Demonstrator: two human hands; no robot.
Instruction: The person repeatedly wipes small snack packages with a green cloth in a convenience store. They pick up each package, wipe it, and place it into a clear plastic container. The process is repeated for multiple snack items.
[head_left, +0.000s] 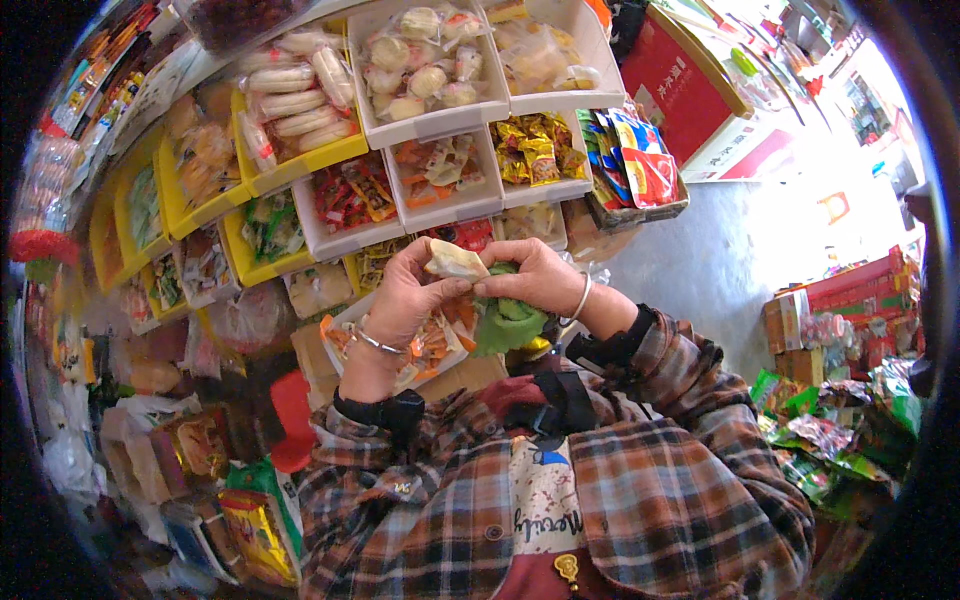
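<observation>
Both my hands meet in the middle of the view, in front of the snack bins. My left hand (409, 289) pinches one side of a small cream-coloured packet or piece of food (455, 260); which of the two cannot be told. Thumb and fingers of my right hand (536, 281) grip its other side. A crumpled green cloth (514, 322) hangs beneath my right hand, partly hidden by the fingers. Below my hands is a white bin (442, 369) with orange-and-white wrapped snacks. Each wrist wears a silvery bangle.
Tiered white bins (442, 124) and yellow bins (311, 163) of wrapped snacks stand ahead. A box of colourful packets (641, 214) sits to their right, near a red carton (675, 82). A red plastic object (291, 420) is at lower left, and piled packets (817, 427) lie at right.
</observation>
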